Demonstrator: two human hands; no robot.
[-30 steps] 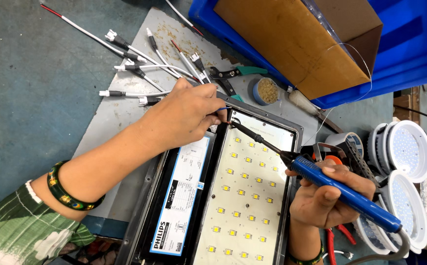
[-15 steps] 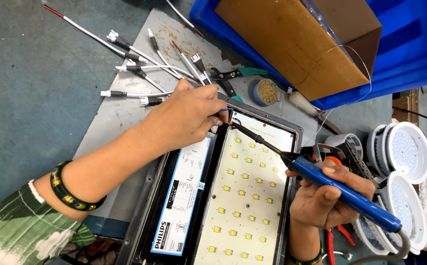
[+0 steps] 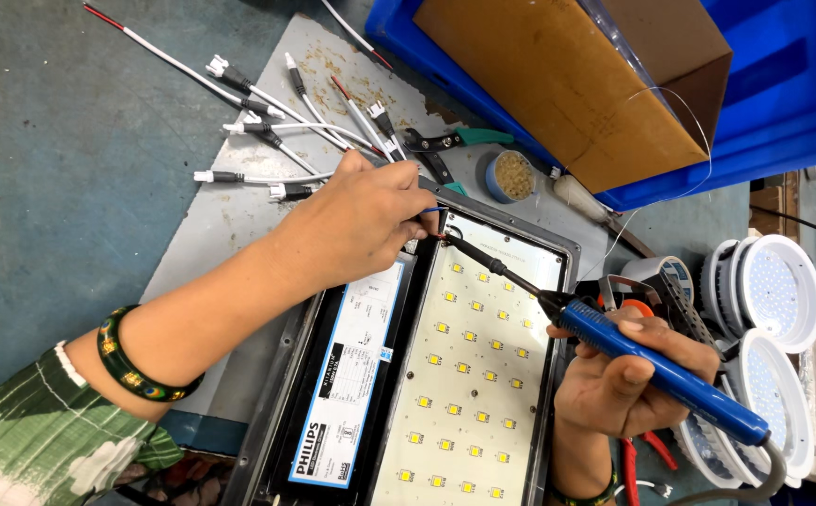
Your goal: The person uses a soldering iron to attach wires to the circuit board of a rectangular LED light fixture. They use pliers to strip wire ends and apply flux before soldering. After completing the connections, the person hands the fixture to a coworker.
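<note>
The left hand [image 3: 366, 220] pinches a thin wire at the light panel's [image 3: 469, 375] corner, steadying it; right-hand [image 3: 628, 379] fingers wrap the soldering iron [image 3: 614, 342], tip angled there.

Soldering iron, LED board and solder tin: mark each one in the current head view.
soldering iron [image 3: 656, 367]: head view, on its blue handle, held in the right hand.
LED board [image 3: 469, 375]: head view, on the white panel between the yellow chips.
solder tin [image 3: 518, 175]: head view, on its brownish contents inside the blue rim.

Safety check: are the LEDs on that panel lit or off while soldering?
Off. The LED panel shows dull yellow chips with no glow, while the soldering iron tip touches its top corner.
</note>
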